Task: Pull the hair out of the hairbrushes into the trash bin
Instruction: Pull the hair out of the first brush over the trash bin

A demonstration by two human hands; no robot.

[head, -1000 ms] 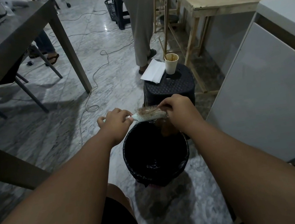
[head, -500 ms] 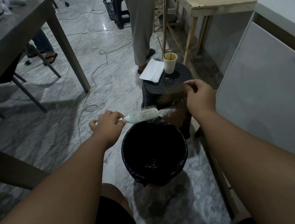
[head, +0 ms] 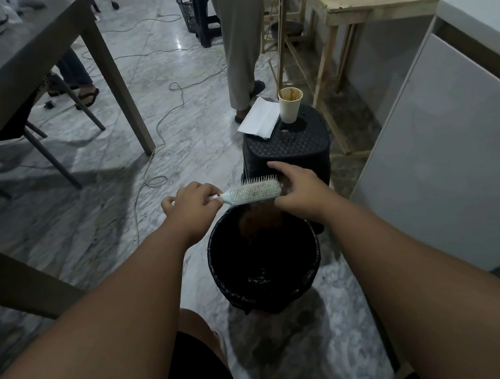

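While the left hand [head: 191,205] closes its grip round the handle of the pale plastic bristle hairbrush [head: 251,193], held level above the 12 o'clock rim of the round black trash bin [head: 218,267], the right hand [head: 298,189] curls its grip at the brush's 3 o'clock end, seemingly pinching the brown clump of hair [head: 258,223] that hangs into the bin. Pull steadily along the bristles, low over the opening. No writing is readable

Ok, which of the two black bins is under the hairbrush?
The near trash bin, bag-lined, right below the hairbrush that the left hand grips. The other, a mesh basket, stands far off beside the standing person.
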